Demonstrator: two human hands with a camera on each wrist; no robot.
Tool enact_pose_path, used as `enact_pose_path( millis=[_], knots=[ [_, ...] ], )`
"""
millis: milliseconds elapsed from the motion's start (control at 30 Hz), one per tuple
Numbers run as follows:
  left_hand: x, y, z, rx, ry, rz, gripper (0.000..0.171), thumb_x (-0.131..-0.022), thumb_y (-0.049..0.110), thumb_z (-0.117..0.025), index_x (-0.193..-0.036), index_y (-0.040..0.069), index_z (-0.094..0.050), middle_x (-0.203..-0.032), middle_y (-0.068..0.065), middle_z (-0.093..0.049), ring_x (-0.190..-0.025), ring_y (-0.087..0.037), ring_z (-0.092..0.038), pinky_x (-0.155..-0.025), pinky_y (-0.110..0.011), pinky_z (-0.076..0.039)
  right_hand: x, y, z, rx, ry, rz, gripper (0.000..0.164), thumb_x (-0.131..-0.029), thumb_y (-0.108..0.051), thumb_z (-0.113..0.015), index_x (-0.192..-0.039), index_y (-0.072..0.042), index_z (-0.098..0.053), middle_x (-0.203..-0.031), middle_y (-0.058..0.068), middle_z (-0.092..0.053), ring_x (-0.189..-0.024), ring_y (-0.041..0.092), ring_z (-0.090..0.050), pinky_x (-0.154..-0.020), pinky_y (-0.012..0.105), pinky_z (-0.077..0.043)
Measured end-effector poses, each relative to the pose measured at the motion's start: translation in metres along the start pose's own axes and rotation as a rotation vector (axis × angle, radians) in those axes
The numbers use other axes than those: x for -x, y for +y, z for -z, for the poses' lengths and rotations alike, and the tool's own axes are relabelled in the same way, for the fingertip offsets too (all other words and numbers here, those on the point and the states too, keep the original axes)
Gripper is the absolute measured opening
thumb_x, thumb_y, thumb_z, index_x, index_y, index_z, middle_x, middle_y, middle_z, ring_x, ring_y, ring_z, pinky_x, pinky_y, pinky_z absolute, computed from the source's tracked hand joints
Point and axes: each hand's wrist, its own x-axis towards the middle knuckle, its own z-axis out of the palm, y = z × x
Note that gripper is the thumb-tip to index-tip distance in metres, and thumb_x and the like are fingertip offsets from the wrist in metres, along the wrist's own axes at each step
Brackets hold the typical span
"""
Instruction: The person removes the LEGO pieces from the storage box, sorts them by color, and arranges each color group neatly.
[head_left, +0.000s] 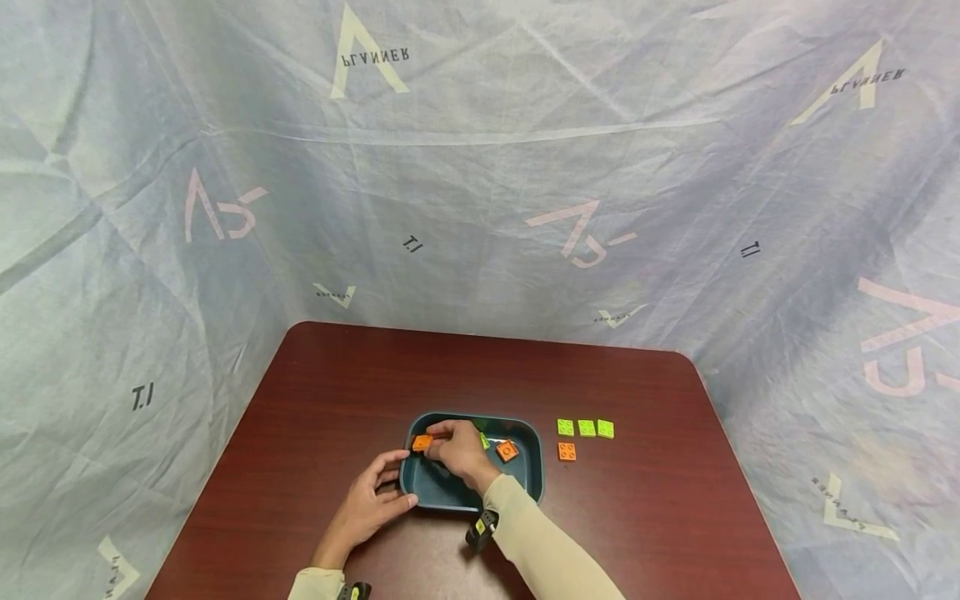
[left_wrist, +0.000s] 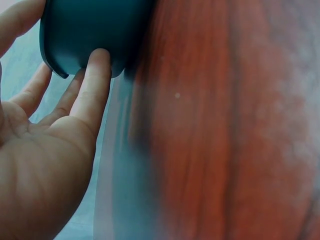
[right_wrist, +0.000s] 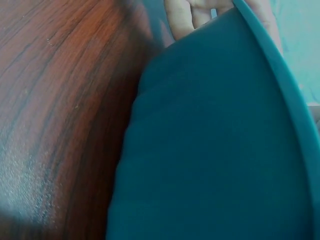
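A dark teal tray [head_left: 536,475] stands on the table in the head view. My left hand [head_left: 367,504] holds its left end, fingers at the rim and thumb by the near corner. The left wrist view shows those fingers around the tray's end wall [left_wrist: 95,30]. My right hand [head_left: 461,452] reaches into the tray and pinches an orange toy brick [head_left: 422,443] near the left wall. Behind that hand lie a partly hidden green brick [head_left: 484,441] and another orange brick [head_left: 507,451]. The tray's outer wall [right_wrist: 210,140] fills much of the right wrist view.
Right of the tray, three green bricks [head_left: 587,428] lie in a row on the dark red-brown table [head_left: 637,517]. One orange brick [head_left: 567,452] sits just in front of the row's left end. Grey printed cloth [head_left: 465,183] hangs around the table.
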Motion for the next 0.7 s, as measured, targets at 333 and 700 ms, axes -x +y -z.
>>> enact_pose_path(
  millis=[333,700],
  knots=[
    [0.0,0.001,0.001,0.004,-0.015,-0.006,0.072,-0.093,0.008,-0.082,-0.155,0.01,-0.047,-0.152,-0.025,-0.052,-0.137,-0.047,-0.055,-0.095,-0.03,-0.06,0.002,-0.001,0.009,-0.012,0.0,0.036,0.036,-0.086,0.0,-0.083,-0.121,-0.006,-0.078,-0.107,0.01,-0.079,-0.093,0.015,-0.075,-0.077,0.033,-0.064],
    [0.0,0.002,0.0,0.0,-0.002,0.005,0.072,-0.091,0.012,-0.085,-0.154,0.013,-0.049,-0.153,-0.022,-0.052,-0.136,-0.044,-0.056,-0.094,-0.029,-0.06,0.01,-0.008,0.025,0.056,0.038,0.109,0.025,-0.089,-0.009,-0.082,-0.113,-0.009,-0.082,-0.109,0.006,-0.08,-0.093,0.015,-0.074,-0.077,0.032,-0.063]
  ],
)
